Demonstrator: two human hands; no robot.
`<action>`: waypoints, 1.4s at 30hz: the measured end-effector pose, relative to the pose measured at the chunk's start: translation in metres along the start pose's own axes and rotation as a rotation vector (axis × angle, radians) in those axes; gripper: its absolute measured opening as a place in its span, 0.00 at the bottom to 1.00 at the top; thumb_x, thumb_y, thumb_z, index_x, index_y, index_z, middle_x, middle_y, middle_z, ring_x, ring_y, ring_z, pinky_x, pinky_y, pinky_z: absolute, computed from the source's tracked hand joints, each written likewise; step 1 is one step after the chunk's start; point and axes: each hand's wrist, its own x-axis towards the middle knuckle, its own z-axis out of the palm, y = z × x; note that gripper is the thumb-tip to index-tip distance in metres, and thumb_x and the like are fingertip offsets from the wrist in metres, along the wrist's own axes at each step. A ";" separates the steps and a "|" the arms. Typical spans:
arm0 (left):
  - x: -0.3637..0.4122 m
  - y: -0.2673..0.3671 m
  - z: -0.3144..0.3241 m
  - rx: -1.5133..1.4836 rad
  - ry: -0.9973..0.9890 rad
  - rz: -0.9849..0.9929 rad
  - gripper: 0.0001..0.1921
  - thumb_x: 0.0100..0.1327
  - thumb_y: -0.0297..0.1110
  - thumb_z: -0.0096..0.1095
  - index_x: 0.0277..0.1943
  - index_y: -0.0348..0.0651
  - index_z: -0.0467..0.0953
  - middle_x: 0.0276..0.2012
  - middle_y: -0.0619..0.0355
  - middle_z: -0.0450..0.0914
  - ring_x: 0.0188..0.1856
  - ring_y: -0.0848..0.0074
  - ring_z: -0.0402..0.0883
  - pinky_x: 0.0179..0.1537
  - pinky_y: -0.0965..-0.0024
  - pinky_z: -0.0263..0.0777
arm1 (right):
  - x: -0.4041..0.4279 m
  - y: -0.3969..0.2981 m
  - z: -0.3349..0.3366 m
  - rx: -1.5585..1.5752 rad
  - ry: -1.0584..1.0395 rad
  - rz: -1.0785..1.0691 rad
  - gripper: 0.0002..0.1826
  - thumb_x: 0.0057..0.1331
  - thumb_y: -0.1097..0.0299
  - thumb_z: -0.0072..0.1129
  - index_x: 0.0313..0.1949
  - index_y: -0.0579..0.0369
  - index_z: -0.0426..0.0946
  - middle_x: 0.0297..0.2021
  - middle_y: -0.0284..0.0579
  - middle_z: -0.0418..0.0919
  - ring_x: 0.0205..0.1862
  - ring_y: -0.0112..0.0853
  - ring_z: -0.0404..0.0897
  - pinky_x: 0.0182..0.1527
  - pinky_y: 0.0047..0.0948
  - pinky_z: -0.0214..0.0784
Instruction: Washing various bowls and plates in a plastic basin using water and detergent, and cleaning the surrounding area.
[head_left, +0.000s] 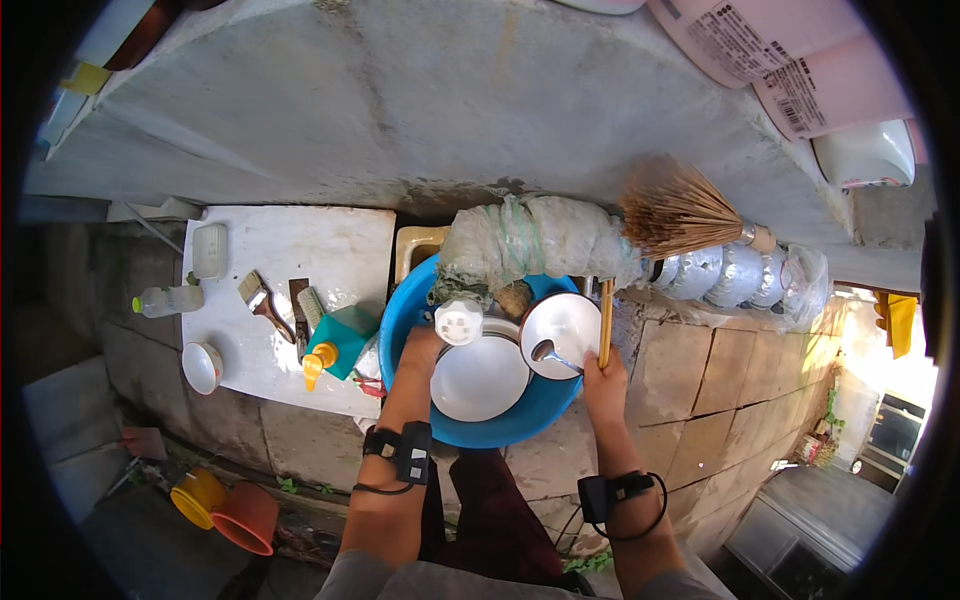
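Observation:
My right hand grips the rim of a white bowl with a dark edge. It also pins a pair of wooden chopsticks and a metal spoon, whose head lies over the bowl's inside. My left hand reaches into the left side of a blue plastic basin, beside a white round fitting. Its fingers are mostly hidden, so its grip is unclear. Larger white bowls rest stacked in the basin. A brownish scrubber-like lump shows behind them.
A plastic-wrapped pipe overhangs the basin's back, with a straw whisk broom on it. Left, a white slab holds a paintbrush, a green pump bottle, a plastic bottle and a small bowl.

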 end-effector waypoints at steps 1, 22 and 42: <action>0.007 -0.002 0.000 0.074 0.014 0.096 0.18 0.63 0.43 0.53 0.47 0.38 0.78 0.41 0.50 0.81 0.40 0.70 0.80 0.38 0.67 0.73 | 0.000 0.001 -0.001 -0.039 -0.001 -0.012 0.14 0.63 0.65 0.50 0.42 0.64 0.72 0.27 0.58 0.76 0.30 0.47 0.78 0.35 0.39 0.68; -0.070 0.055 0.007 -0.589 0.392 0.348 0.13 0.67 0.28 0.49 0.52 0.35 0.68 0.43 0.56 0.75 0.44 0.77 0.75 0.44 0.75 0.71 | 0.007 0.018 0.013 0.251 -0.046 0.124 0.08 0.66 0.68 0.51 0.37 0.60 0.71 0.24 0.39 0.74 0.19 0.26 0.72 0.20 0.24 0.62; -0.157 0.143 -0.045 0.155 0.490 1.037 0.22 0.50 0.28 0.72 0.48 0.39 0.74 0.39 0.52 0.75 0.38 0.65 0.74 0.34 0.70 0.69 | -0.025 -0.044 0.108 1.129 -0.392 0.661 0.10 0.67 0.65 0.55 0.29 0.53 0.66 0.16 0.34 0.66 0.13 0.22 0.63 0.12 0.20 0.50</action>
